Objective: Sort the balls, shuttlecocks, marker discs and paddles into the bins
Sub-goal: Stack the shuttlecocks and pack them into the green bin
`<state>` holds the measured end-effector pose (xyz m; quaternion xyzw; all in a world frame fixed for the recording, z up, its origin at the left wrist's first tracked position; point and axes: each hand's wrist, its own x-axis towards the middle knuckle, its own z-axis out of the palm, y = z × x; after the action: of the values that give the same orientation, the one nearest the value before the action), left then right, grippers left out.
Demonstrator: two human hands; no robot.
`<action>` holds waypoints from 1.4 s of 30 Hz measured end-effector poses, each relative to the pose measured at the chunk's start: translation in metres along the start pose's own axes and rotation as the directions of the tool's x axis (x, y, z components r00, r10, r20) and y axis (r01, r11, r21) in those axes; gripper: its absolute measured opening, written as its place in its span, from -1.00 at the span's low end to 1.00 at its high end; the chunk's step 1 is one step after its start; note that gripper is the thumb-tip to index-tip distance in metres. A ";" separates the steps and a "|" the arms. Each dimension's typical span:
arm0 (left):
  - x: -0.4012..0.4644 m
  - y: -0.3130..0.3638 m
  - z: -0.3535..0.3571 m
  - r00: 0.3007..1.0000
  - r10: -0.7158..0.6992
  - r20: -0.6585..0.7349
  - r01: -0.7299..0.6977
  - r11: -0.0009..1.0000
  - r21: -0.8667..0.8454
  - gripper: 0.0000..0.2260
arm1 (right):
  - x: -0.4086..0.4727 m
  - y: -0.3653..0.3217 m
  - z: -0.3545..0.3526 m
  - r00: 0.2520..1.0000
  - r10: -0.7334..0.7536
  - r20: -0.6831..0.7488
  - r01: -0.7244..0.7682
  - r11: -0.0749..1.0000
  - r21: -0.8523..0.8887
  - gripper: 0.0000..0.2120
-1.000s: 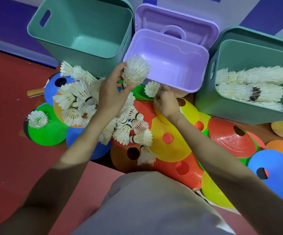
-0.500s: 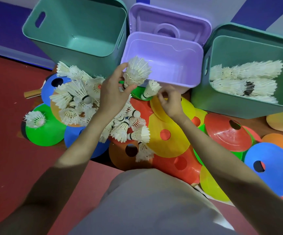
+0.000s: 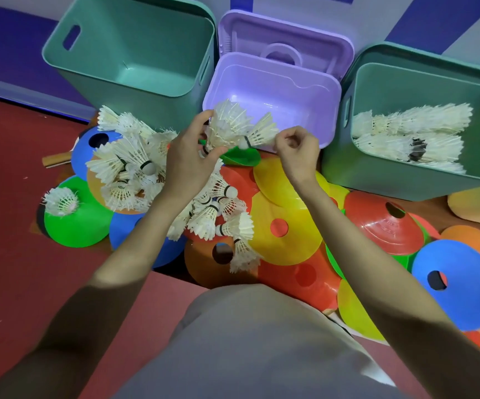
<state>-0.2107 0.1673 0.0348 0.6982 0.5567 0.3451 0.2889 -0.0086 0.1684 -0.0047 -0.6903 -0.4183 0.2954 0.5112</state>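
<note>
I am viewing, from the head camera, the left hand (image 3: 188,156) holding a bunch of shuttlecocks (image 3: 227,125), its thumb and fingers curling round the cork ends while the feathers are fanning up over the front rim of the purple bin (image 3: 313,139). I am seeing the right hand (image 3: 297,152) pinching the feather skirt of a single shuttlecock (image 3: 258,133), whose cork is pointing left and meeting the bunch in the left hand; whether it is already seated inside the bunch I cannot tell. The purple bin is standing in the middle with its lid (image 3: 287,41) leaning behind it, the left teal bin (image 3: 129,53) is standing beside it on one side, and the right teal bin (image 3: 405,180) on the other is holding rows of stacked shuttlecocks (image 3: 411,122). A loose pile of shuttlecocks (image 3: 129,162) is lying on the marker discs left of the left hand, further ones (image 3: 218,214) are lying under that wrist, and one lone shuttlecock (image 3: 61,200) is sitting on a green marker disc (image 3: 80,223). Marker discs are overlapping across the red floor (image 3: 17,254) in front of the bins, among them a yellow disc (image 3: 287,234), a red disc (image 3: 385,226) and a blue disc (image 3: 460,286). A wooden paddle handle (image 3: 56,160) is protruding from under the discs at the left.
</note>
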 end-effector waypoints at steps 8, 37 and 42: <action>-0.002 -0.002 0.006 0.999 0.027 0.027 -0.029 0.997 0.069 -0.47 | -0.033 -0.052 -0.034 0.871 -0.484 -0.084 0.487 0.874 0.010 -0.93; -0.063 -0.016 0.005 0.984 -0.123 0.126 0.131 0.989 -0.063 -0.38 | -0.119 0.008 -0.025 0.813 0.100 0.573 0.211 0.867 -0.451 -0.65; -0.070 -0.012 0.011 0.987 -0.111 0.113 0.112 0.994 -0.005 -0.38 | -0.132 0.021 -0.004 0.799 0.187 0.572 0.177 0.835 -0.520 -0.64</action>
<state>-0.2186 0.1012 0.0076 0.6827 0.5758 0.2915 0.3428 -0.0627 0.0477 -0.0261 -0.6781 -0.6231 0.3672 0.1307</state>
